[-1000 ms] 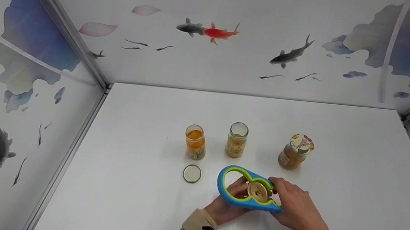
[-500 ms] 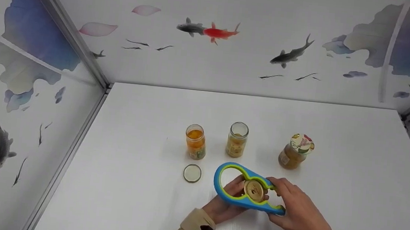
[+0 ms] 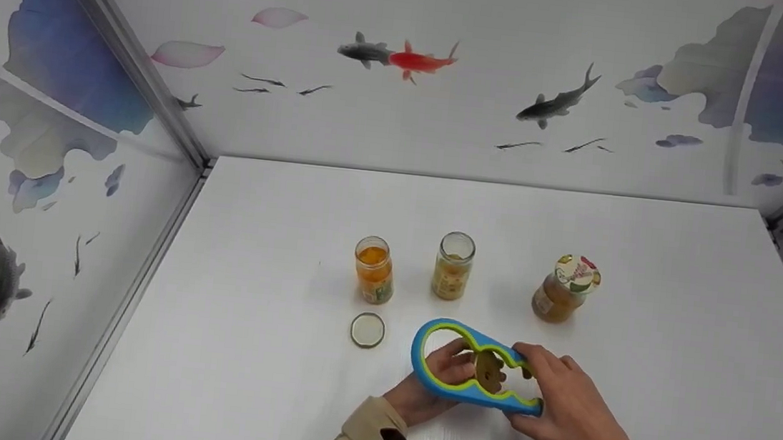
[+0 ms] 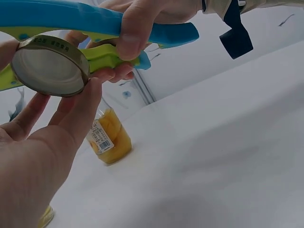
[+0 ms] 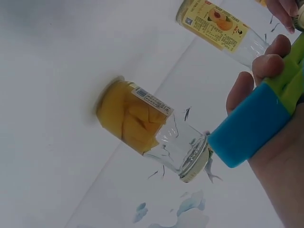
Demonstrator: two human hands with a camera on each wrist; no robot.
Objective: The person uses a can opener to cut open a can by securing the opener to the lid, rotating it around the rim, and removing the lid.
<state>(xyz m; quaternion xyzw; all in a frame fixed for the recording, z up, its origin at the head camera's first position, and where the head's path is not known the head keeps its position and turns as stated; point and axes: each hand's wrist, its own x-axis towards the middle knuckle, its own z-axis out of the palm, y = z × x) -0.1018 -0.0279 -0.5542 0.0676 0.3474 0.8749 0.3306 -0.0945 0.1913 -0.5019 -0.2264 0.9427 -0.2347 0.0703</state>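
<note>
My left hand (image 3: 426, 392) pinches a gold metal jar lid (image 3: 490, 372) by its rim; the pale inner side of the lid (image 4: 47, 71) faces the left wrist camera. Around the lid in the head view is a blue and lime-green multi-size jar opener (image 3: 417, 355), raised above the table. My right hand (image 3: 571, 410) grips the opener's two arms at its open end, thumb and fingers wrapped on the blue handle (image 5: 254, 126). Behind the hands stand an open jar of orange fruit (image 3: 373, 276) and an open jar of paler contents (image 3: 450, 279).
To the right is a jar (image 3: 557, 301) with a patterned lid on. A loose lid (image 3: 367, 330) lies on the white table (image 3: 242, 349) in front of the orange fruit jar. Decorated panels (image 3: 444, 124) wall the table at the back and sides.
In my left hand the gold lid has tilted, its top now darker and seen more edge-on. The opener rose slightly toward the left, then came back down. The jars stay put.
</note>
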